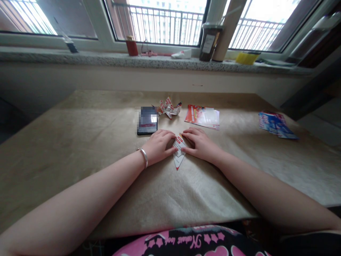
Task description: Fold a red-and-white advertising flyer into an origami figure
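Note:
A small folded paper, white with red print and narrowed to a point toward me, lies flat on the table. On its left edge are the curved fingers and thumb of my left hand, which wears a silver bracelet. Opposite it, my right hand pinches the right edge, thumb near the middle and fingers at the top. Just beyond my left hand rests a dark phone, its screen partly blurred. Behind the paper sits a many-pointed folded paper piece with similar red and white print.
Red and white leaflets lie beyond my right hand. Blue leaflets are fanned out at the far right of the table. A stone windowsill behind holds a red container, a dark jar and a yellow object.

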A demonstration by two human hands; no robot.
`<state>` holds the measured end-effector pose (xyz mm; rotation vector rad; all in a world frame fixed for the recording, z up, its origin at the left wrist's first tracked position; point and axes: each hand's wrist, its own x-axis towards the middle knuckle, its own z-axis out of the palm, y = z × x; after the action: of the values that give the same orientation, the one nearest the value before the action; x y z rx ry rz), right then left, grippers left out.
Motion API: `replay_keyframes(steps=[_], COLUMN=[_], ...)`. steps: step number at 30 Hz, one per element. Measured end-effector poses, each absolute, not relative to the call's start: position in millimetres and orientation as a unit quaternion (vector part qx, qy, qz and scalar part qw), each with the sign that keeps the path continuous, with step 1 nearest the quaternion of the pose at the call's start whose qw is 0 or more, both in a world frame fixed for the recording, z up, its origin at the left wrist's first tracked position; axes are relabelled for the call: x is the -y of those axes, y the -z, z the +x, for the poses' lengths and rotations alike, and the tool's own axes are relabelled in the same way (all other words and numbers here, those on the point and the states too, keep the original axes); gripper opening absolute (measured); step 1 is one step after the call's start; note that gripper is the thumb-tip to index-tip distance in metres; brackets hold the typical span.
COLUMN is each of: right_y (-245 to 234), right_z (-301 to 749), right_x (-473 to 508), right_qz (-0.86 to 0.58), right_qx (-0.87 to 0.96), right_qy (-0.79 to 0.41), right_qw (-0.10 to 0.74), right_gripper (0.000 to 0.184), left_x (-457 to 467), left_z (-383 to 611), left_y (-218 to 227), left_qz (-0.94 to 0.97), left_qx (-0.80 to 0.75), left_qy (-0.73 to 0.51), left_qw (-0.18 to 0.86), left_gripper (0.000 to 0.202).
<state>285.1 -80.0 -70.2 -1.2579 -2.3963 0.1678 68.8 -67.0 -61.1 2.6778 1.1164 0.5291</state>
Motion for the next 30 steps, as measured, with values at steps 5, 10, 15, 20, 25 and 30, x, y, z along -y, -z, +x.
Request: replay_keyframes(steps=[5,10,15,20,25,30], right_y=[70.9,74.9,76.3,76.7,77.6,75.4], right_z=[285.1,288.8,291.5,290.7,288.9,287.1], right_x=[79.0,74.0,72.0,73.3,70.7,68.8], right_qz=[-0.456,-0.437,-0.406,-0.369,-0.349,-0.360], right_qx=[0.858,0.849,0.852,0.874,0.882,0.884], right_qy=[-0.071,-0.111,-0.143,-0.133,-0.104,-0.081], right_qw=[0.223,0.275,0.297,0.286,0.300,0.285], right_gripper=[0.050,0.047,0.026,0.013,0.008,0.008], left_x=[64.1,62.2,62.4,62.3,57.7,54.0], left_z=[67.8,66.3,66.5,64.7,63.5,65.4], left_y=[61.7,59.3,57.6,57.8,62.5,66.3], left_qz=[0.907,0.901,0.892,0.896,0.909,0.912], left_qx=[-0.371,-0.371,-0.373,-0.357,-0.324,-0.323], left_qy=[-0.171,-0.180,-0.198,-0.205,-0.214,-0.220], left_qw=[0.101,0.134,0.162,0.166,0.151,0.125], left_gripper=[0.036,0.033,0.033,0.030,0.019,0.013])
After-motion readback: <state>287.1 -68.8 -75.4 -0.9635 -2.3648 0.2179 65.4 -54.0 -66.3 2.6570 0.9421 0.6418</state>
